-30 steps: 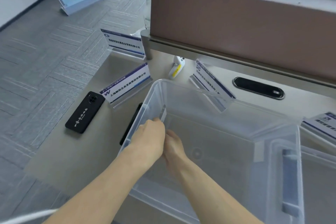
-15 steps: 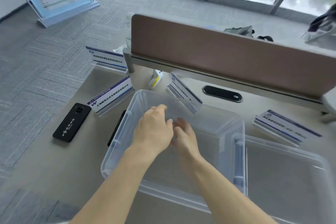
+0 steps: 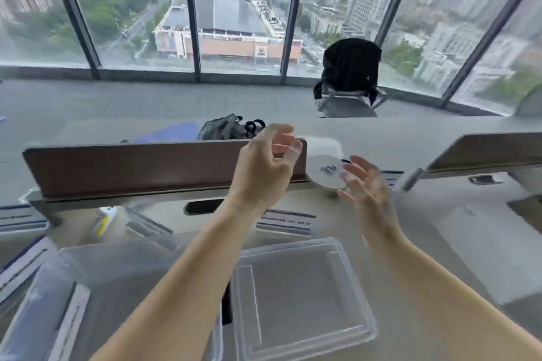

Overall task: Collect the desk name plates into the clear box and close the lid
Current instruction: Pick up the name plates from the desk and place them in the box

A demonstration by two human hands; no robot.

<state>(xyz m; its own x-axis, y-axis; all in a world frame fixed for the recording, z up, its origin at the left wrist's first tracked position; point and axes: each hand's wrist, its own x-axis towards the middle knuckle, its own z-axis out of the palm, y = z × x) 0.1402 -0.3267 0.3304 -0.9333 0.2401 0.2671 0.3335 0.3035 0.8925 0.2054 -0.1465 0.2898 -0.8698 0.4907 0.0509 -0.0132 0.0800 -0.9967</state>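
My left hand [image 3: 264, 167] and my right hand [image 3: 363, 184] are both raised above the desk, fingers spread and empty. The clear box [image 3: 58, 287] sits at the lower left under my left forearm, blurred. Its clear lid [image 3: 302, 296] lies flat beside it on the right. One name plate [image 3: 286, 221] lies behind my left forearm near the divider. Another name plate [image 3: 146, 226] stands behind the box, and more name plates show at the left edge [image 3: 20, 217] and lower left [image 3: 17, 267]. A further name plate [image 3: 391, 177] peeks out behind my right hand.
A brown divider [image 3: 132, 167] runs across the back of the desk, with a black cable slot [image 3: 202, 205] below it. A yellow-white item [image 3: 102, 221] lies near the plates. A blurred white round object [image 3: 325, 173] sits between my hands. Beyond are a bag [image 3: 228, 127] and a chair [image 3: 349, 76].
The view has swung up towards the windows. Both hands have come out of the box and risen, fingers spreading, towards the divider's right end.
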